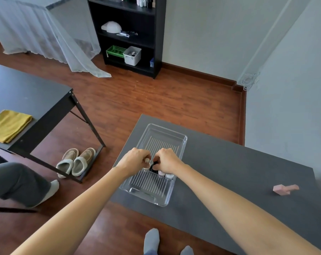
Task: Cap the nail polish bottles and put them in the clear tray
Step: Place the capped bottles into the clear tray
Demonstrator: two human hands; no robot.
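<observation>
A clear ribbed tray [181,144] lies on the dark grey table [229,172]. Both my hands are inside it, side by side over its middle. My left hand [134,159] grips a pale bottle with a beige cap [147,160]. My right hand [167,160] holds a bottle with a black cap [154,165]. Two more small bottles, one pinkish [161,173] and one whitish [169,175], stand in the tray just under my right wrist. A pink nail polish bottle [286,189] lies on its side at the table's right.
A second black table [36,100] with a yellow cloth [8,126] stands at the left, slippers [76,161] beneath it. Another person's leg [23,183] is at the lower left. A black shelf [130,34] stands against the far wall. My feet [152,240] are on the wood floor.
</observation>
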